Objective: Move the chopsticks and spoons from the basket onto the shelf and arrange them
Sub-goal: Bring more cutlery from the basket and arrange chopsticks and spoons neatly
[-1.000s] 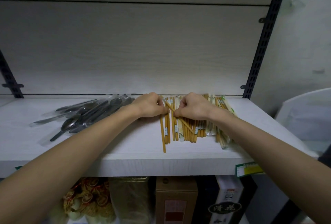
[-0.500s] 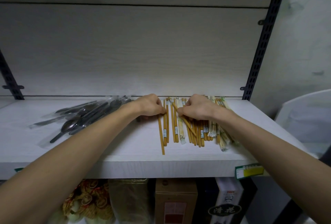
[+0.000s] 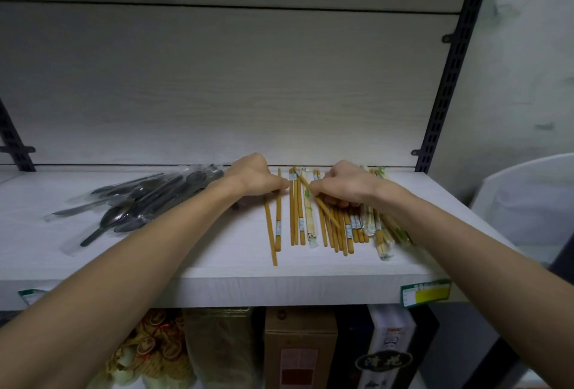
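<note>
Several tan chopsticks [image 3: 295, 217] lie side by side on the white shelf [image 3: 202, 252], some in clear or paper wrappers. My left hand [image 3: 253, 177] pinches the far ends of two chopsticks [image 3: 277, 221] at the left of the row. My right hand [image 3: 344, 183] rests on the middle of the row and grips one chopstick [image 3: 320, 202] that lies slanted across the others. A heap of wrapped metal spoons [image 3: 139, 202] lies on the shelf to the left. The basket is not in view.
Black slotted uprights [image 3: 441, 102] stand at the shelf's back right and back left. A green and yellow price tag [image 3: 425, 292] hangs on the front edge. Boxes and packets [image 3: 298, 348] fill the level below. A white curved object [image 3: 528, 202] is at right.
My left hand has drawn two chopsticks a little to the left, away from the row. My right hand stays on the slanted chopstick. Both hands sit slightly farther back on the shelf.
</note>
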`<state>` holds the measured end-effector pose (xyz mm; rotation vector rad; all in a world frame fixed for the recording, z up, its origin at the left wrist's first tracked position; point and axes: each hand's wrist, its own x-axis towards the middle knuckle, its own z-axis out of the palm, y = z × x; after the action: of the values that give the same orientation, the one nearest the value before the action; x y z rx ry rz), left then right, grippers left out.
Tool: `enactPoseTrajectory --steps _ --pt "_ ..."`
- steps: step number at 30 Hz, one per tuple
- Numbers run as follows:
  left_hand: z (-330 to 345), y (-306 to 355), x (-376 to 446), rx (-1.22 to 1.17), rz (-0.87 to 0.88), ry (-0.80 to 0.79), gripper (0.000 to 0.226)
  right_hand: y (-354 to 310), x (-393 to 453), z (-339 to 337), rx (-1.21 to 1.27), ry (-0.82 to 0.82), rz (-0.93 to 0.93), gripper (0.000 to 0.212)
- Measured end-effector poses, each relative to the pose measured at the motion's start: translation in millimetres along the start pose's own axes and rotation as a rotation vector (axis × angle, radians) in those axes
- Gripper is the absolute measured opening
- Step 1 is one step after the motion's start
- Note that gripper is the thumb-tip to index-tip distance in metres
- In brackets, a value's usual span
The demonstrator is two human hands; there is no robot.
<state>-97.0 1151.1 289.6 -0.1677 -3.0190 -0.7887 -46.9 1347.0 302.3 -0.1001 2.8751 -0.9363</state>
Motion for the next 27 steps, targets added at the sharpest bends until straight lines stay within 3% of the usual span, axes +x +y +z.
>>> enactPoseTrajectory --steps 7,10,14,17,21,27 --pt "-14 -3 -8 -0.369 0.02 0.043 0.025 0 -3 -6 0.098 -0.026 0.004 0.027" --pt "-17 -2 -11 -0.476 0.032 -0.01 0.02 0 -4 -5 0.106 -0.03 0.004 0.027" --pt "-7 -3 -11 -0.368 0.021 -0.074 0.032 -3 -4 -3 0.097 -0.046 0.004 0.031" --pt "-4 0 -15 -0.119 0.095 -0.064 0.024 -4 -5 -1 0.073 -0.056 -0.002 0.034" --pt "-2 4 -13 0.033 0.121 -0.035 0.016 -2 -4 0 0.041 -0.04 0.002 0.034" --pt "-2 19 -13 0.191 0.066 0.012 0.028 1 -7 -2 0.084 -0.058 -0.008 0.023"
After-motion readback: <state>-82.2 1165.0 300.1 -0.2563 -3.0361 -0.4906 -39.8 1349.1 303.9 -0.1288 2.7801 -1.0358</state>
